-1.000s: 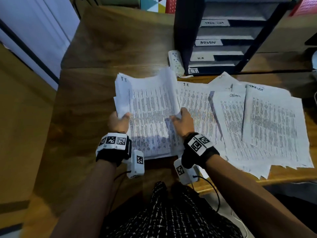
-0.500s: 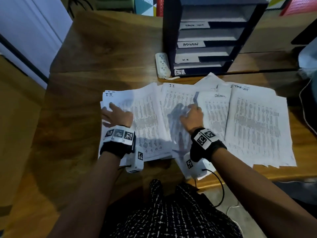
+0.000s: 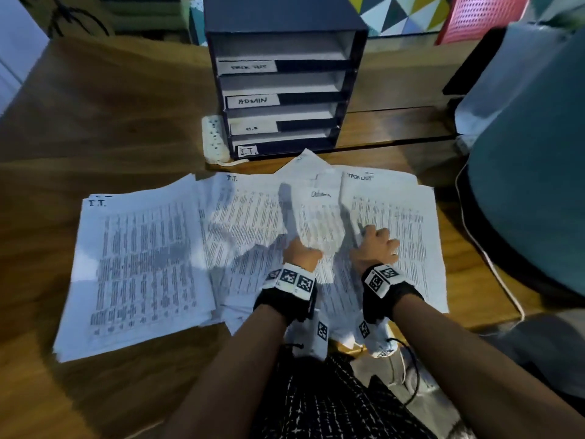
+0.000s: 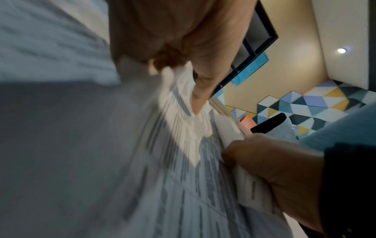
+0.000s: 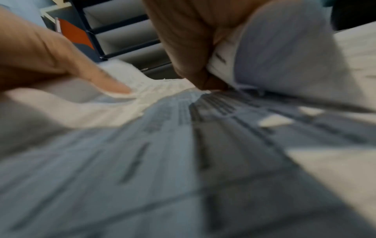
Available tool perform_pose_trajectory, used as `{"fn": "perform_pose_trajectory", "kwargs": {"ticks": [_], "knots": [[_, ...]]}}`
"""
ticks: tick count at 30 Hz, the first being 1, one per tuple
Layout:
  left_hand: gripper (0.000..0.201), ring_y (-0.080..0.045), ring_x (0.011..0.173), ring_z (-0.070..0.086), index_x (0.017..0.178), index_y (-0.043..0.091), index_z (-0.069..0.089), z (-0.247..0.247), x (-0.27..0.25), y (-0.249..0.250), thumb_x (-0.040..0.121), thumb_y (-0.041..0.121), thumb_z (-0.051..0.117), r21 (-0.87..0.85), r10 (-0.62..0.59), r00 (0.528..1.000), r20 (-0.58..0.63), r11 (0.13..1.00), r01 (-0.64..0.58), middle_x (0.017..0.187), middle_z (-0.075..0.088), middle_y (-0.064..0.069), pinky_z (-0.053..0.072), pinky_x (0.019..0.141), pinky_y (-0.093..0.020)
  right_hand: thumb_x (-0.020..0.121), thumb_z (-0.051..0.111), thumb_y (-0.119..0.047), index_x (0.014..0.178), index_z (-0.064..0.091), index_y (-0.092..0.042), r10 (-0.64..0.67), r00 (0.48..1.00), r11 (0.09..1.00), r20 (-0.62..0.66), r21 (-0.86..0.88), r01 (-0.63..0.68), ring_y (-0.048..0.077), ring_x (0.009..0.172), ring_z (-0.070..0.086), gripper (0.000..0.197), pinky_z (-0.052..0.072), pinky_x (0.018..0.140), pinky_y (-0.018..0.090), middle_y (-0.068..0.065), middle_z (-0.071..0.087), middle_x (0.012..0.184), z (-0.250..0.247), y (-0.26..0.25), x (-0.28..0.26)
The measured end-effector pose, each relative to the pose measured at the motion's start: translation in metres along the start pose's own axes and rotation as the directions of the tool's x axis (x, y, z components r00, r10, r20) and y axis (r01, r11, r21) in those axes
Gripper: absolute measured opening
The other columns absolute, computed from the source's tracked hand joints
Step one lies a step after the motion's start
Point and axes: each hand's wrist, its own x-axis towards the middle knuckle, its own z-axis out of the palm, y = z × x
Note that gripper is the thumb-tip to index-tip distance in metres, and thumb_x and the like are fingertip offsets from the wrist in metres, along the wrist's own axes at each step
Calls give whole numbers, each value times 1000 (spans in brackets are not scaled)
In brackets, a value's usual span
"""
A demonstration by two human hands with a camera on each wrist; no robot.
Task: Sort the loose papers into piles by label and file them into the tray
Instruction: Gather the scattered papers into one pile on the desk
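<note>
White printed papers cover the wooden desk in the head view. A squared I.T. pile lies at the left. Loose I.T. sheets, an Admin sheet and a Task List pile overlap to its right. My left hand pinches the Admin sheet's left edge, fingers tucked under it. My right hand grips the Task List pile's left edge, thumb lying flat on the sheet beside it. The dark tray, with slots labelled Task List, Admin, H.R and I.T., stands behind the papers.
A white power strip lies left of the tray. A large teal object fills the right side, with a white cable trailing over the desk edge below it. A red basket sits at the back right.
Both hands left the I.T. pile, which now lies flat at the left, and moved right. The left took the Admin sheet's edge and the right took the Task List pile's edge.
</note>
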Motion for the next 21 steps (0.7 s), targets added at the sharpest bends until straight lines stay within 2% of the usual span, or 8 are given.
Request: {"fn": "perform_pose_trajectory", "kwargs": {"ticks": [2, 6, 9, 12, 14, 16, 17, 21], "knots": [[36, -33, 114, 56, 122, -4, 51, 8, 6, 1, 87, 6, 53, 34, -5, 1000, -31, 999, 6, 126, 56, -20, 48, 94, -35, 86, 52, -8, 127, 41, -2, -69, 997, 992, 26, 107, 66, 36, 117, 42, 43, 42, 87, 39, 20, 41, 130, -10, 8, 7], [29, -33, 108, 60, 110, -8, 61, -9, 15, -1, 86, 8, 58, -56, 4, 982, -187, 998, -15, 114, 63, -23, 47, 88, -35, 91, 50, -12, 123, 48, 3, -312, 947, 926, 74, 249, 285, 32, 113, 52, 36, 40, 86, 29, 20, 55, 125, -30, 3, -3], [45, -33, 110, 58, 113, -10, 57, -47, 17, -7, 86, 25, 64, -91, -33, 952, -303, 996, 6, 118, 61, -24, 45, 91, -37, 93, 49, -14, 135, 41, -5, -533, 827, 818, 179, 359, 449, 29, 115, 52, 44, 37, 84, 24, 17, 52, 130, -26, -23, -29], [87, -36, 119, 51, 130, -5, 45, -80, 26, -18, 82, 68, 44, -212, -155, 957, -246, 972, 102, 133, 49, -25, 41, 102, -42, 97, 45, -28, 140, 36, -10, -647, 672, 746, 361, 483, 459, 26, 125, 45, 48, 31, 98, 23, 13, 43, 141, -4, -50, -40], [100, -31, 99, 60, 108, 2, 58, -89, 24, -19, 63, 89, 33, -255, -141, 981, -133, 961, 103, 114, 58, -27, 45, 92, -39, 93, 33, -55, 139, 40, -11, -657, 593, 738, 465, 555, 383, 27, 132, 39, 64, 23, 111, 32, 11, 40, 144, 4, -59, -45], [67, -23, 68, 57, 72, 4, 53, -88, 20, -17, 74, 71, 49, -168, -117, 983, -144, 981, 92, 77, 58, -20, 45, 67, -29, 88, 13, -68, 140, 39, -15, -652, 552, 746, 519, 569, 346, 28, 134, 34, 79, 19, 114, 46, 11, 38, 146, -2, -63, -46], [51, -24, 69, 59, 74, 1, 56, -86, 24, -21, 81, 52, 61, -127, -101, 968, -229, 989, 73, 77, 59, -19, 45, 64, -29, 90, 11, -64, 140, 38, -16, -643, 583, 744, 497, 586, 322, 28, 134, 35, 75, 18, 114, 49, 10, 39, 145, -9, -61, -42], [29, -34, 97, 64, 103, -13, 59, -84, 31, -23, 86, 11, 59, -49, -93, 914, -395, 996, 80, 97, 64, -24, 49, 76, -37, 93, 51, -32, 114, 61, -4, -274, 960, 726, 49, 666, 173, 25, 107, 57, 36, 44, 93, 31, 12, 59, 124, -37, -19, 12]]}}
